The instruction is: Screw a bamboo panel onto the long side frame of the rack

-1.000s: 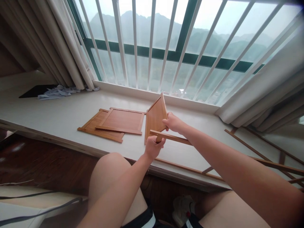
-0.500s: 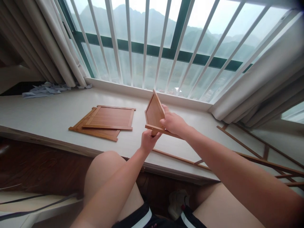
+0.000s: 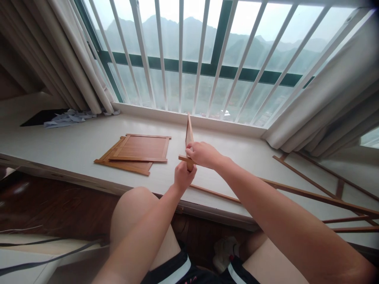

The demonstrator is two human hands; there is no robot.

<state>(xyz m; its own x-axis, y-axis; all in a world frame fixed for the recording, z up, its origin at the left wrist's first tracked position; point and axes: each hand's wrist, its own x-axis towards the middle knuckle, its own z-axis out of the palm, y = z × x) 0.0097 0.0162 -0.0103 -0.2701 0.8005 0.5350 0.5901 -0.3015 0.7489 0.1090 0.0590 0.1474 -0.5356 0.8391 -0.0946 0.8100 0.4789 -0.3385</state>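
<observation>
Right of the stacked panels (image 3: pixel 142 148), your left hand (image 3: pixel 184 176) grips a wooden rail (image 3: pixel 188 162), your right hand (image 3: pixel 205 153) the upright panel (image 3: pixel 189 132), which could tip if either slackens

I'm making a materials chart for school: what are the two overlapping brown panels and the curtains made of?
The panels look like wood or wood veneer, smooth with a slight sheen, judging by their warm brown colour. The curtains seem to be matte cloth, hanging in soft folds; I can't tell which fibre.

No lettering can be read
Small reddish marks (image 3: pixel 190 280) on the dark shorts (image 3: pixel 201 275) are too small to tell.
</observation>
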